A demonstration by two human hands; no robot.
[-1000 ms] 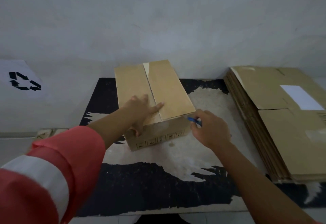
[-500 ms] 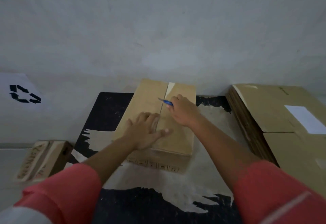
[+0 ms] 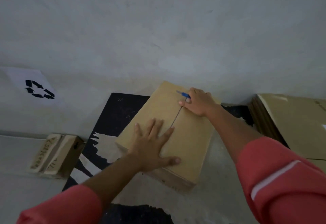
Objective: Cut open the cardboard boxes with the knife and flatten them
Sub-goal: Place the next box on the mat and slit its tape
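Note:
A closed brown cardboard box (image 3: 192, 135) lies on the worn black table top (image 3: 120, 112), its top seam running away from me. My left hand (image 3: 153, 146) presses flat on the near half of the lid, fingers spread. At the far end of the seam, my right hand (image 3: 197, 102) grips a blue-handled knife (image 3: 183, 94) whose blade points left over the lid. A dark slit shows in the seam between my two hands.
A stack of flattened cardboard (image 3: 292, 123) lies at the right of the table. A small box with handwriting (image 3: 54, 155) sits left of the table. On the left there is a white sheet with a recycling symbol (image 3: 38, 89). A grey wall stands right behind the table.
My right hand went from the box's near right corner up to the far end of the top seam with the knife. The view shifted closer, and the box now sits angled.

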